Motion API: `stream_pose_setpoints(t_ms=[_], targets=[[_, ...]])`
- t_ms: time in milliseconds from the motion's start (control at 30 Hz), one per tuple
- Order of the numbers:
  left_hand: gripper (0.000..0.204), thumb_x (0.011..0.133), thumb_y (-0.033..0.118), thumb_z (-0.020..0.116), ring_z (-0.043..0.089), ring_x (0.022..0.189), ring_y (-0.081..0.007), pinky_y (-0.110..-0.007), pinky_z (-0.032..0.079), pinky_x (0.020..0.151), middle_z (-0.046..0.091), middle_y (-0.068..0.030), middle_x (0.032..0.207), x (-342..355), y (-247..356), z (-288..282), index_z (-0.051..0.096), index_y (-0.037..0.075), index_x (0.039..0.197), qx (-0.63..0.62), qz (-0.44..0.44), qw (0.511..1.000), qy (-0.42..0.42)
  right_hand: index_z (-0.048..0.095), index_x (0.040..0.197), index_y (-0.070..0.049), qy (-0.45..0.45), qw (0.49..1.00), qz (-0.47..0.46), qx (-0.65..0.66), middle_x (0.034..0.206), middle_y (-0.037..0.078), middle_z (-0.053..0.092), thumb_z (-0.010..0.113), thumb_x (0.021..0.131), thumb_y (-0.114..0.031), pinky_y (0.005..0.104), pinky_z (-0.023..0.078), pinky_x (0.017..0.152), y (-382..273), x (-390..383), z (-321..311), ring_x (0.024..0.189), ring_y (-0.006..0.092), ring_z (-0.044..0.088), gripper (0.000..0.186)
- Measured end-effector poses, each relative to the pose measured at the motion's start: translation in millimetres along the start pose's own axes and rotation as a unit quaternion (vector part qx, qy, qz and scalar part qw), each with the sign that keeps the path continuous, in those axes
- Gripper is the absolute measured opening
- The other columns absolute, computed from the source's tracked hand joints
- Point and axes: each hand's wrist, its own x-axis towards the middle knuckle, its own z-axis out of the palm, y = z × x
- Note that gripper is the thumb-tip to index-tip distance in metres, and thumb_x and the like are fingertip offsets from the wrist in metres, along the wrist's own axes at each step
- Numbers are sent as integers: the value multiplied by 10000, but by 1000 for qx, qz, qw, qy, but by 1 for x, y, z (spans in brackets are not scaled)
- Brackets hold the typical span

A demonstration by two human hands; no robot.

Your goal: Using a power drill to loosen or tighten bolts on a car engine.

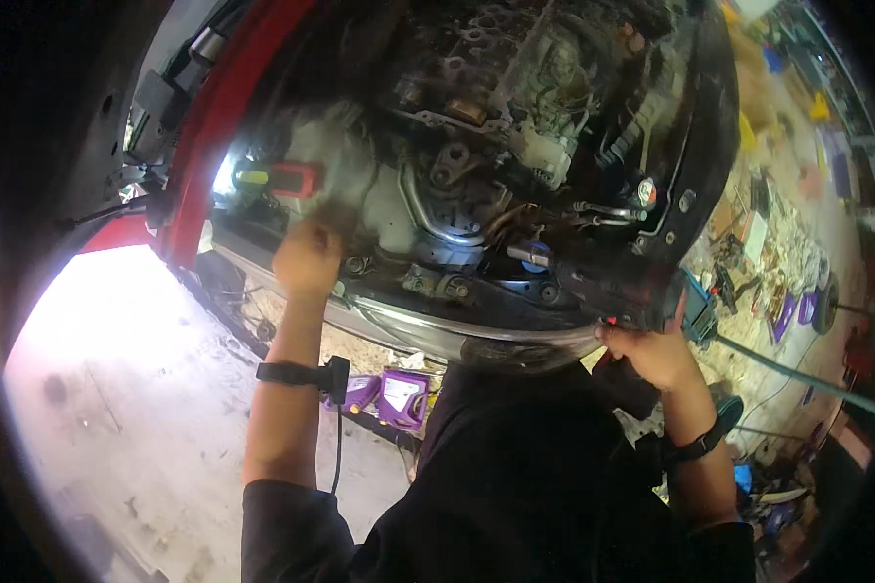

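My right hand (642, 352) grips a black cordless power tool (617, 296), its dark nose pointing left across the front of the engine bay near a blue piece (535, 257). My left hand (306, 257) has its fingers curled at the front-left of the bay; whatever they hold is hidden. Just above it lies a red-and-black work lamp (287, 180), glowing at its left end. The engine (457, 117) fills the upper middle, with exposed metal parts and a curved silver pipe (433, 223).
A red fender (180, 219) borders the bay on the left, above a pale floor (136, 360). Purple containers (403, 394) sit below the front edge. At the right, scattered tools and parts (749, 253) cover the floor, crossed by a long green bar (797, 374).
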Motion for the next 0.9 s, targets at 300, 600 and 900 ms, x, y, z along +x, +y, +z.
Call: stream_pose_setpoints(t_ms=[300, 600, 900], targets=[[238, 862, 303, 638, 672, 928, -340, -448, 520, 771, 702, -112, 982, -3, -2, 5, 677, 113, 1000, -4, 20, 1000, -4, 699, 907, 5, -43, 945, -116, -302, 835, 172, 706, 717, 756, -232, 414, 519, 733, -96, 111, 67, 802, 340, 676, 281], [309, 835, 306, 644, 665, 996, -344, -452, 529, 830, 705, -112, 1061, -4, -5, -5, 708, 141, 1088, -18, -27, 999, -26, 655, 807, 6, -96, 933, 21, -345, 649, 83, 606, 716, 782, -191, 365, 455, 492, -141, 202, 128, 536, 190, 567, 207], [296, 856, 327, 623, 665, 987, -346, -466, 531, 812, 708, -107, 1044, 0, 2, -4, 700, 142, 1074, -14, -31, 999, -9, 748, 891, -93, -210, 619, -146, -743, 841, 151, 709, 656, 767, -170, 423, 537, 661, -154, 256, 139, 723, 288, 684, 172]])
